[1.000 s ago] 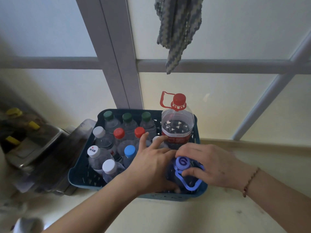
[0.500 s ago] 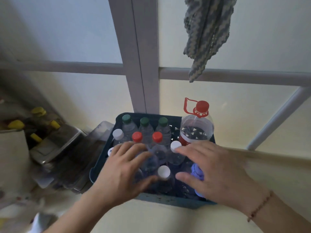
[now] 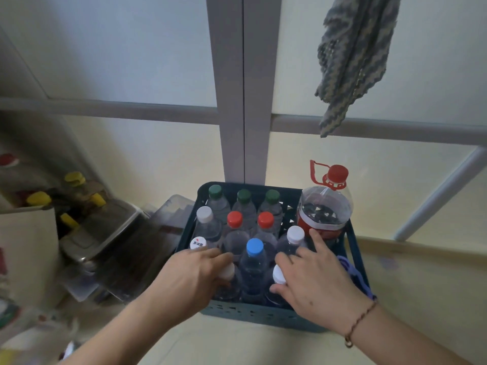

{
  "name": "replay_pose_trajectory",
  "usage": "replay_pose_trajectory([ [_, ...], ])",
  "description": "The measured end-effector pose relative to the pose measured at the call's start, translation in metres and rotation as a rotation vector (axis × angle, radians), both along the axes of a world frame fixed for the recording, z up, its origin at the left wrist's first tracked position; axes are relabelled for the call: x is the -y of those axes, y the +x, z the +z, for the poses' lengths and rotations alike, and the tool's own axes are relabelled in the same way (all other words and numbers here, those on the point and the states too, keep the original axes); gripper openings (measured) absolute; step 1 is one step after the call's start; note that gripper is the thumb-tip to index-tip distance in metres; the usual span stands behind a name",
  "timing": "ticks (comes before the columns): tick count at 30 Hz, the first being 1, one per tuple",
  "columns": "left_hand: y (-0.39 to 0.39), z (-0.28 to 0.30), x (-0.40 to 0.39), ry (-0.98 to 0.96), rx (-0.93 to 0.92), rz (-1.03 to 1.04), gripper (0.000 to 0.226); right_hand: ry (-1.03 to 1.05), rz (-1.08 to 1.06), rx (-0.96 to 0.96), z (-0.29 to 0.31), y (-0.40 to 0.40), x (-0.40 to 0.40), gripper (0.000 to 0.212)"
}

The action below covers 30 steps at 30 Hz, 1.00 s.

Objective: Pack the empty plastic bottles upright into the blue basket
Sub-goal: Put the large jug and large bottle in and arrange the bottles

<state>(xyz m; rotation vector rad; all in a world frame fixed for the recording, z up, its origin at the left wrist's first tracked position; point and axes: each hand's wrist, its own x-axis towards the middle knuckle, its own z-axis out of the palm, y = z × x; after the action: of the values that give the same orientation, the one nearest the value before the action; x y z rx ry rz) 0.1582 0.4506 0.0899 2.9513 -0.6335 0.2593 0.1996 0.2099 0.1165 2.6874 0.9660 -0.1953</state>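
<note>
While the blue basket [image 3: 353,248] sits on the pale surface [image 3: 411,280] against the window frame, nearly every slot in it holds an upright bottle: three green-capped ones along the back, two red-capped ones in front of them, white-capped ones down the left side, and a blue-capped bottle [image 3: 254,248] near the front middle. A large red-capped jug [image 3: 325,206] fills the back right corner, and something purple [image 3: 355,277], partly hidden by the right wrist, shows at the front right corner.

Both hands reach into the front row. The left hand [image 3: 193,275] curls over a white-capped bottle [image 3: 228,271] at the front left, fingers bent around its top. The right hand [image 3: 313,275] spreads more loosely, its thumb against another white cap [image 3: 278,275] and its fingers stretched back near the white-capped bottle [image 3: 295,234] beside the jug; whether it truly grips anything I cannot tell.

Packing looks close to finished, and the step in hand seems to be settling the front row. To do it well, press each bottle straight down by its cap rather than squeezing the thin walls, which would buckle. Nudge neighbours sideways only gently, since empty bottles tip easily and one leaning bottle could topple the row. Check that the bases sit flat on the basket floor before letting go.
</note>
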Motion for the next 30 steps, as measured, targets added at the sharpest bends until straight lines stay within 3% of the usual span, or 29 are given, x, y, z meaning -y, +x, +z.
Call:
replay_pose_trajectory([
  [3, 0.005, 0.003, -0.009, 0.05, -0.054, -0.096, 0.038, 0.002, -0.036, -0.013, 0.002, -0.006, -0.001, 0.053],
  [5, 0.003, 0.007, -0.01, 0.055, -0.047, -0.117, 0.04, 0.127, -0.002, 0.053, 0.006, -0.007, 0.007, 0.058],
  [8, -0.004, 0.013, -0.018, -0.105, 0.055, -0.106, 0.042, 0.722, -0.04, 0.241, 0.022, -0.006, 0.04, 0.045],
  [10, -0.002, 0.019, -0.028, -0.39, 0.16, 0.121, 0.028, 1.088, -0.363, 0.207, 0.036, 0.005, 0.066, 0.029],
  [12, 0.012, 0.014, -0.041, -0.679, 0.153, 0.446, 0.004, 1.245, -0.792, 0.034, 0.024, 0.029, 0.09, 0.021],
  [14, 0.037, -0.004, -0.049, -0.792, -0.104, 0.649, 0.01, 1.247, -1.087, -0.327, -0.003, 0.052, 0.106, 0.026],
  [17, 0.061, -0.026, -0.053, -0.825, -0.421, 0.714, 0.022, 1.302, -1.17, -0.689, -0.033, 0.062, 0.108, 0.037],
  [20, 0.074, -0.029, -0.055, -0.942, -0.511, 0.759, 0.031, 1.306, -1.161, -0.682, -0.038, 0.067, 0.099, 0.046],
  [25, 0.085, -0.029, -0.05, -0.975, -0.449, 0.853, 0.041, 1.4, -1.166, -0.545, -0.047, 0.077, 0.084, 0.046],
  [30, 0.087, -0.022, -0.033, -0.785, -0.434, 0.814, 0.032, 1.239, -1.122, -0.337, -0.058, 0.08, 0.075, 0.044],
])
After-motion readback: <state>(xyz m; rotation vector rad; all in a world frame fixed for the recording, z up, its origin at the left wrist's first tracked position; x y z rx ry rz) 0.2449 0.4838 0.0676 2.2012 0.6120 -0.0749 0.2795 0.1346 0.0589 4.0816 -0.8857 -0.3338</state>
